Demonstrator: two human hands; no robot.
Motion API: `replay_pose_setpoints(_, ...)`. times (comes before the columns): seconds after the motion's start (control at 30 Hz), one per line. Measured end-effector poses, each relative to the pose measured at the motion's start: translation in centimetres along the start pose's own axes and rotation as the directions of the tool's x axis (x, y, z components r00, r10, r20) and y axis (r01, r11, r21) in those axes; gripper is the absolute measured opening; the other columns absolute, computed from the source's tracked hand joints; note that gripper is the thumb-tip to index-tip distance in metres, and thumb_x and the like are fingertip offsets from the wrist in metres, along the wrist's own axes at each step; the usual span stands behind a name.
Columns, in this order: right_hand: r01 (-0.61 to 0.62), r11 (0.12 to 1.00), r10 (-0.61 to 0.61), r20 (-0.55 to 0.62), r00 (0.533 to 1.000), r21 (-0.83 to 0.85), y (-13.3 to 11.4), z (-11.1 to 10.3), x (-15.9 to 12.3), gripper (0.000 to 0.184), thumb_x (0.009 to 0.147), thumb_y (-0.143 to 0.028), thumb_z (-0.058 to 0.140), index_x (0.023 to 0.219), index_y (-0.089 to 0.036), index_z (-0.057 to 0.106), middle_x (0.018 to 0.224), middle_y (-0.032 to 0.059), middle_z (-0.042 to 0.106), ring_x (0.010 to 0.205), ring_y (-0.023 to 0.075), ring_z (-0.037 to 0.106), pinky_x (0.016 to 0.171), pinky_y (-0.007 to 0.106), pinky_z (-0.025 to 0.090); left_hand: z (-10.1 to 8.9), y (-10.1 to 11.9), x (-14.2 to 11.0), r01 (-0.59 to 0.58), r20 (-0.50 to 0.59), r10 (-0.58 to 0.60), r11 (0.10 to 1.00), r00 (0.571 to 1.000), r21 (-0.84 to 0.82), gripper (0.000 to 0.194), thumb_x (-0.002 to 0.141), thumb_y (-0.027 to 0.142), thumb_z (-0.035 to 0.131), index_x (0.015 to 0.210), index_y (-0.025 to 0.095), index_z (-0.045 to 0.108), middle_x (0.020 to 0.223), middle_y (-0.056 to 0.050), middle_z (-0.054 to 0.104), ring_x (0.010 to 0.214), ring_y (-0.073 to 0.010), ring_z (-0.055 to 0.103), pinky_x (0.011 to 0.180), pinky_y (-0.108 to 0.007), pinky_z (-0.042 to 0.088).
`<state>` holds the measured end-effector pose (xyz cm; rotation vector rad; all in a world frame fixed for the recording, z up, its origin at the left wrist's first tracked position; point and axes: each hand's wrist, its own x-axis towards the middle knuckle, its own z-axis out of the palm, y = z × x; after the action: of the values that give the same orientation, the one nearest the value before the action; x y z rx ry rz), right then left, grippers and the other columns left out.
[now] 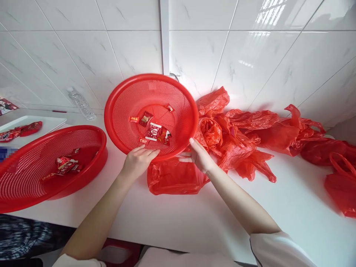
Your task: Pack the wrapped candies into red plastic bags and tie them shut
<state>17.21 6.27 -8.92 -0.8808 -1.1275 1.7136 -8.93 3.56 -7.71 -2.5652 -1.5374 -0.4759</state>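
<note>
I hold a round red mesh basket (125,111) tilted up toward me above the white counter. My left hand (138,160) grips its near rim, fingers inside and closed on the edge. My right hand (199,155) clasps the rim at the lower right, thumb on the edge. Several small red candy packets (153,129) lie near the basket's lower part. A red plastic bag (174,177) lies flat on the counter right under the basket and between my hands.
A second red mesh basket (91,168) with a few packets (64,165) sits at the left. Behind it are a white tray (52,122) and a clear water bottle (81,104). A heap of red plastic bags (250,133) spreads along the tiled wall to the right.
</note>
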Motion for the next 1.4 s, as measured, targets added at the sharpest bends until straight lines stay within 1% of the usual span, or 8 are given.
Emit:
replay_pose_setpoints(0.2,0.025,0.999,-0.010,-0.341,0.940,0.041,-1.3,-1.5,0.1,0.030,0.074,-0.032,0.063,0.101,-0.022,0.054,0.099,0.0040,0.073,0.076,0.0202,0.070,0.057,0.032,0.061,-1.2,2.7,-1.6,-0.134,-0.249,0.154,0.986,0.956,0.095,0.055,0.086,0.007,0.045,0.131,0.033,0.062,0.129,-0.003,0.068,0.126,-0.0267,0.057,0.120,-0.058,0.015)
replay_pose_setpoints(0.33,0.060,0.998,-0.061,-0.355,0.933,-0.014,-2.6,-3.6,-0.9,0.035,0.071,-0.034,0.067,0.102,-0.023,0.055,0.094,0.0010,0.073,0.072,0.0199,0.069,0.054,0.032,0.060,0.0,6.2,-4.3,-0.005,-0.505,0.046,0.997,0.862,0.082,0.031,0.082,0.022,0.062,0.113,0.025,0.065,0.107,-0.008,0.072,0.104,-0.0278,0.066,0.106,-0.052,0.039)
replay_pose_setpoints(0.47,0.100,0.994,-0.113,-0.402,0.909,-0.054,-3.4,-5.5,-1.9,0.042,0.067,-0.034,0.072,0.104,-0.024,0.057,0.094,-0.0003,0.072,0.070,0.0191,0.069,0.050,0.028,0.058,2.5,8.8,-5.8,0.329,-0.323,-0.300,0.944,0.897,0.037,0.063,0.081,0.049,0.067,0.130,0.011,0.054,0.125,-0.022,0.061,0.116,-0.0378,0.058,0.091,-0.051,0.049)
replay_pose_setpoints(0.6,0.122,0.988,-0.150,-0.442,0.884,-0.092,-3.4,-7.0,-2.8,0.038,0.067,-0.033,0.073,0.101,-0.024,0.058,0.095,0.0005,0.072,0.069,0.0180,0.069,0.049,0.026,0.056,3.8,7.9,-5.5,0.532,-0.148,-0.539,0.842,0.829,-0.090,0.074,0.088,0.044,0.057,0.151,0.014,0.031,0.149,-0.022,0.040,0.126,-0.0367,0.052,0.079,-0.044,0.054)
replay_pose_setpoints(0.7,0.144,0.979,-0.195,-0.451,0.871,-0.144,-3.3,-7.6,-3.7,0.034,0.070,-0.033,0.072,0.099,-0.023,0.059,0.095,0.0018,0.073,0.069,0.0180,0.069,0.050,0.026,0.056,4.1,5.3,-4.3,0.622,0.000,-0.656,0.716,0.755,-0.317,0.067,0.086,0.039,0.057,0.147,0.020,0.037,0.136,-0.017,0.053,0.101,-0.0285,0.065,0.069,-0.038,0.053)
replay_pose_setpoints(0.93,0.259,0.893,-0.399,-0.383,0.833,-0.368,-2.8,-8.1,-4.9,0.030,0.080,-0.037,0.068,0.104,-0.021,0.061,0.102,0.0059,0.072,0.084,0.0218,0.069,0.071,0.037,0.059,6.2,0.2,-0.6,0.599,0.355,-0.674,0.164,0.648,-0.784,0.028,0.067,0.029,0.069,0.093,0.018,0.067,0.081,-0.005,0.067,0.065,-0.0181,0.062,0.057,-0.029,0.049)
replay_pose_setpoints(1.07,0.343,0.700,-0.607,-0.269,0.748,-0.626,-2.1,-8.5,-5.4,0.026,0.085,-0.038,0.065,0.103,-0.019,0.063,0.102,0.0067,0.070,0.094,0.0224,0.065,0.085,0.040,0.054,7.2,-0.6,0.0,0.545,0.408,-0.658,0.005,0.633,-0.838,0.027,0.067,0.032,0.070,0.089,0.017,0.066,0.078,-0.002,0.066,0.064,-0.0149,0.061,0.055,-0.025,0.048)
replay_pose_setpoints(1.4,0.260,0.380,-0.744,-0.126,0.656,-0.888,-0.4,-8.9,-7.5,0.021,0.088,-0.037,0.060,0.082,-0.017,0.061,0.062,-0.0007,0.057,0.053,0.0143,0.052,0.055,0.029,0.048,8.5,-1.1,-0.6,0.458,0.526,-0.641,-0.291,0.559,-0.840,0.022,0.058,0.027,0.075,0.074,0.015,0.067,0.063,0.000,0.064,0.052,-0.0109,0.055,0.047,-0.021,0.038)
